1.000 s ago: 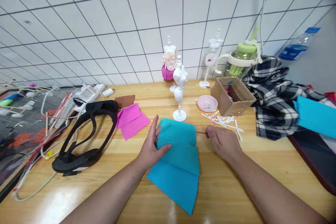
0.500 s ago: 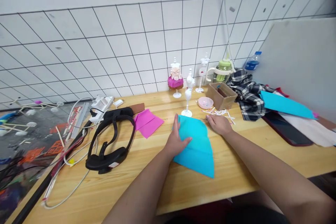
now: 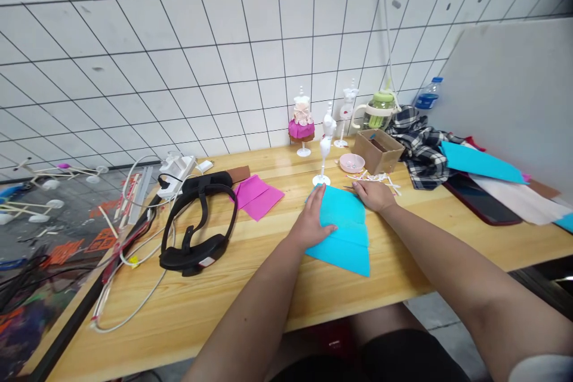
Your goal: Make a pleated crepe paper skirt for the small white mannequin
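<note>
A blue sheet [image 3: 342,245] with creases across it lies on the wooden table. My left hand [image 3: 311,224] rests flat on the sheet's left part, thumb spread away from the fingers. At the sheet's upper right, my right hand [image 3: 372,194] is closed, its fingertips pinching a thin dark item too small to name. Just beyond the sheet stands a bare white mannequin [image 3: 327,137]. Behind it are a mannequin in a pink dress [image 3: 302,122] and another white mannequin [image 3: 348,108]. Thin white strips [image 3: 380,179] lie beyond my right hand.
On the left are a black headset [image 3: 194,256], pink cloth [image 3: 259,198] and a white power strip [image 3: 176,172] with cables. Toward the back right stand a pink dish [image 3: 352,162], cardboard box [image 3: 380,155] and jug [image 3: 379,112], beside plaid cloth [image 3: 425,158] and a phone [image 3: 487,203].
The view has shifted, showing more of the table's front edge. My left hand has slid slightly toward the sheet's upper edge; my right hand keeps its place at the upper right.
</note>
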Motion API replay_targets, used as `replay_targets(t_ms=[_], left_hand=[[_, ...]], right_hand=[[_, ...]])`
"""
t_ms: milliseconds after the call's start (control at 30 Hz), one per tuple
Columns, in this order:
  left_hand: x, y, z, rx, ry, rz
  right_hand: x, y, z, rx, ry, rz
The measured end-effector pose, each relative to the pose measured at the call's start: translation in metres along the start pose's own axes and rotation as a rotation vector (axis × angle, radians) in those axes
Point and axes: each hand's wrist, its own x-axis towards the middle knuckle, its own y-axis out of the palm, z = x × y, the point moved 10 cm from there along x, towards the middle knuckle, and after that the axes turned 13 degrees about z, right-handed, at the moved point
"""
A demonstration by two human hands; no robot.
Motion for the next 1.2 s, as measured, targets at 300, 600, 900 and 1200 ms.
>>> replay_targets(t_ms=[300,600,900,1200], left_hand=[[-0.005,0.009,-0.009,0.056,-0.004,0.081],[-0.006,0.003,-0.007,0.087,-0.062,0.019],[-0.004,-0.012,0.011,-0.130,-0.195,-0.130],[-0.005,0.004,0.031,-0.366,-0.392,0.019]], right_hand=[[0.000,0.002,0.001,0.098,-0.088,-0.007],[-0.011,0.000,0.012,0.246,-0.358,0.004],[-0.013,-0.009,0.011,0.360,-0.455,-0.104],[-0.035,-0.060,-0.004,0.469,-0.491,-0.514]])
